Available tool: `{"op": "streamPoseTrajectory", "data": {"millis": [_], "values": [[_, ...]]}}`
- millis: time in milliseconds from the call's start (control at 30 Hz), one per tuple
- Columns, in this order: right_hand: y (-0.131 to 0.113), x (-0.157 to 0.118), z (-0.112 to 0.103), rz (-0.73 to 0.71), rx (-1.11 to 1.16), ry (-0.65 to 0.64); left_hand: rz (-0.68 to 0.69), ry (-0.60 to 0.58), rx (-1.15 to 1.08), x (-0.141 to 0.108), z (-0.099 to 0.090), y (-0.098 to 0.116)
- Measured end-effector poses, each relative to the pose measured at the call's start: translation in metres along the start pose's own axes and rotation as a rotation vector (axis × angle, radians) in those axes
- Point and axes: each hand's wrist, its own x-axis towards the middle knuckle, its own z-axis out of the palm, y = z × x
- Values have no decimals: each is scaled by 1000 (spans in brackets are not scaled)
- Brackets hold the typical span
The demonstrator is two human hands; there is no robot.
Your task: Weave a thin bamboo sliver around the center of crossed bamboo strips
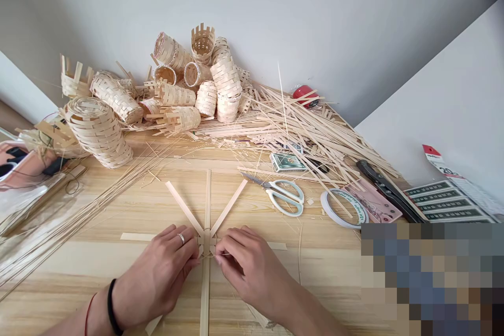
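Observation:
Flat bamboo strips (208,194) are crossed in a star on the wooden table. My left hand (165,254), with a ring and wristbands, lies on the left side of the crossing, its fingers closed on the strips near the centre. On the other side my right hand (252,260) pinches a thin bamboo strand that loops around the crossing, thumb against forefinger. Both hands are close together, with the vertical strip running between them. The lower strips are partly hidden by my hands and forearms. White-handled scissors (286,198) lie beyond my right hand.
Woven baskets (226,81) are piled along the wall, beside a heap of loose strips (315,123). Thin strands (98,194) lie on the left. A tape roll (343,209), a green card box (287,162) and a black-handled tool (388,189) lie to the right.

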Motion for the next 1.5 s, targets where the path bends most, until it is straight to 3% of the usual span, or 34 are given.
{"op": "streamPoseTrajectory", "data": {"millis": [600,1000,1500], "values": [[-1,0,-3,26,-7,-16,5,57,60,3,0,0],[0,0,-3,21,2,-15,24,34,95,3,6,-5],[4,0,-2,26,-14,-38,-20,-58,12,3,-4,4]]}}
